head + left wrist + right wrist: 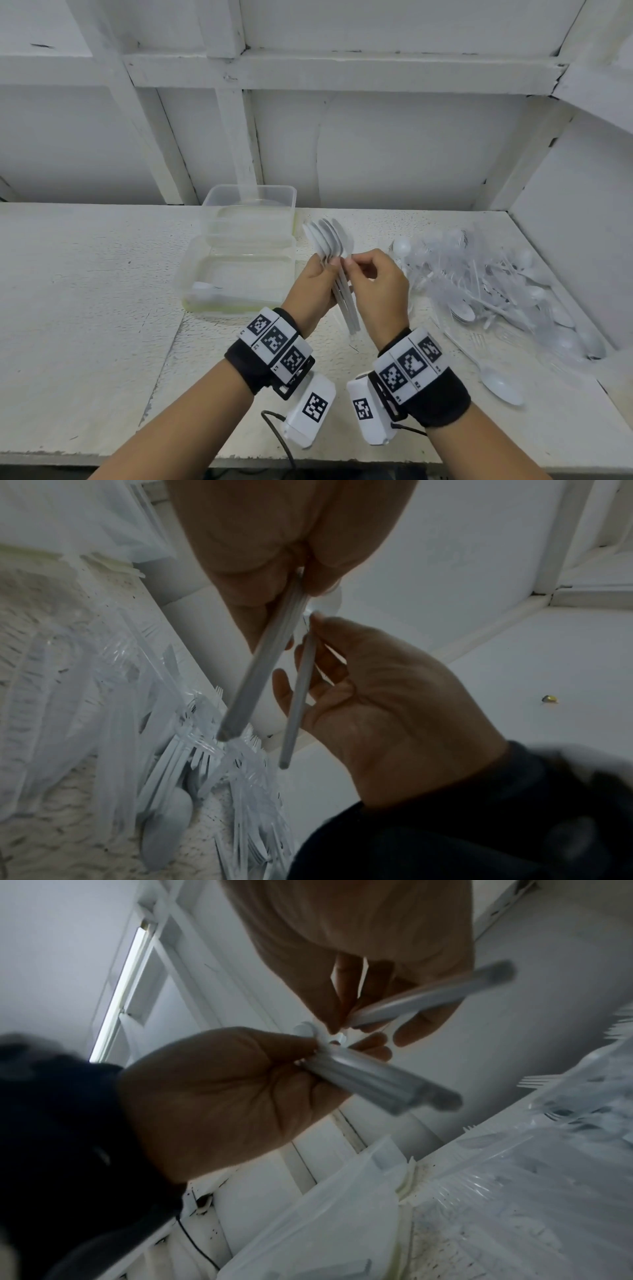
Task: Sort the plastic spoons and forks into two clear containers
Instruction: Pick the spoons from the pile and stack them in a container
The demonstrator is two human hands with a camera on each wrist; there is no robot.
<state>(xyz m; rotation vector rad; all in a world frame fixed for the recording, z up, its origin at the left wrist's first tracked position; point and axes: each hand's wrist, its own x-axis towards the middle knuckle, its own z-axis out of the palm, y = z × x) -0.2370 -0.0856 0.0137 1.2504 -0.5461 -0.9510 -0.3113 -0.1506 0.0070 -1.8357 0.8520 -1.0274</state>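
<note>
Spoons [330, 241] are fanning out at frame centre, the left hand [313, 286] gripping the bundled handles while the right hand [378, 291] is pinching one spoon alongside, so a loose bundle risks slipping short of the containers [239, 260] at centre left.

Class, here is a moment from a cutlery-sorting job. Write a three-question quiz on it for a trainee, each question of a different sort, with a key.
1. True or false: the left hand holds a bunch of spoons.
2. The loose pile of cutlery lies: A) left of the containers, B) right of the hands, C) inside the far container.
3. Fill in: the right hand pinches one ____ by its handle.

Key: 1 true; 2 B; 3 spoon.
</note>
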